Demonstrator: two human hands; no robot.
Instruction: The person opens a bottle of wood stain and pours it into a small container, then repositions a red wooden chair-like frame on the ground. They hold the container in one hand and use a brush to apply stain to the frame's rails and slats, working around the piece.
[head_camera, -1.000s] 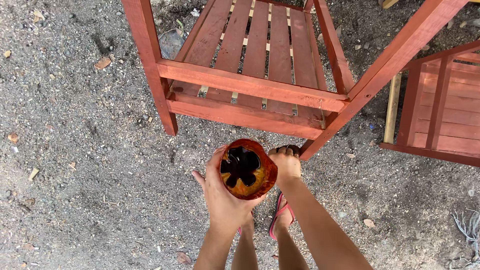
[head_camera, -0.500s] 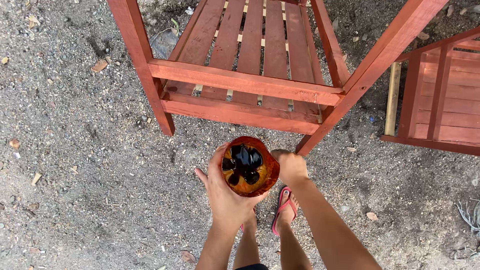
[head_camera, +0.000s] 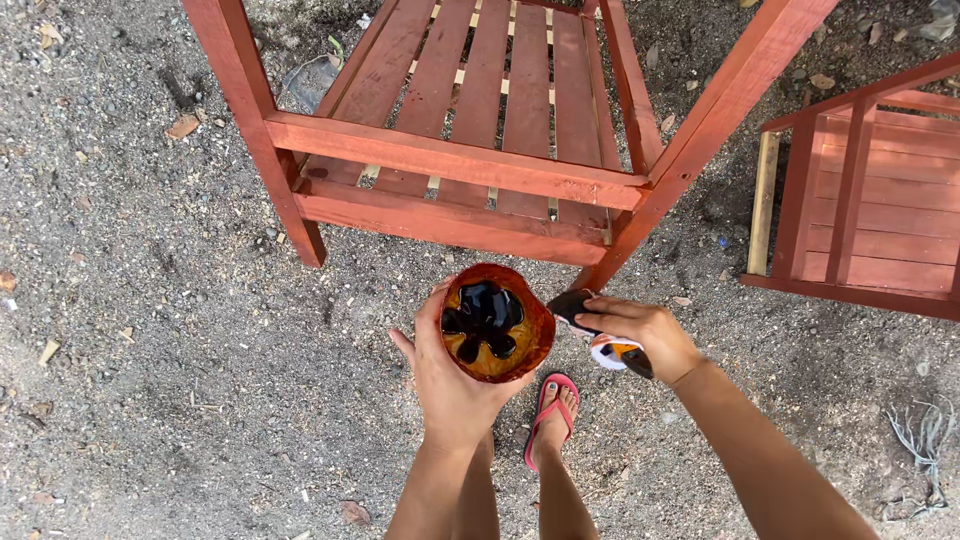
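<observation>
My left hand holds a cut-off plastic container from below, its inside coated orange-brown with dark liquid pooled at the bottom. My right hand is just to the right of it, closed on a paintbrush whose dark bristle end points toward the container's rim. The brush's light handle shows under my fingers. In front of both hands stands a red-painted wooden chair with a slatted seat.
A second red wooden chair stands at the right. The ground is grey gravel and dirt with dry leaves. My foot in a pink flip-flop is below the container.
My right hand has pulled away from the container's rim to the right, bringing the paintbrush into view. The view has shifted slightly closer to the chair.
</observation>
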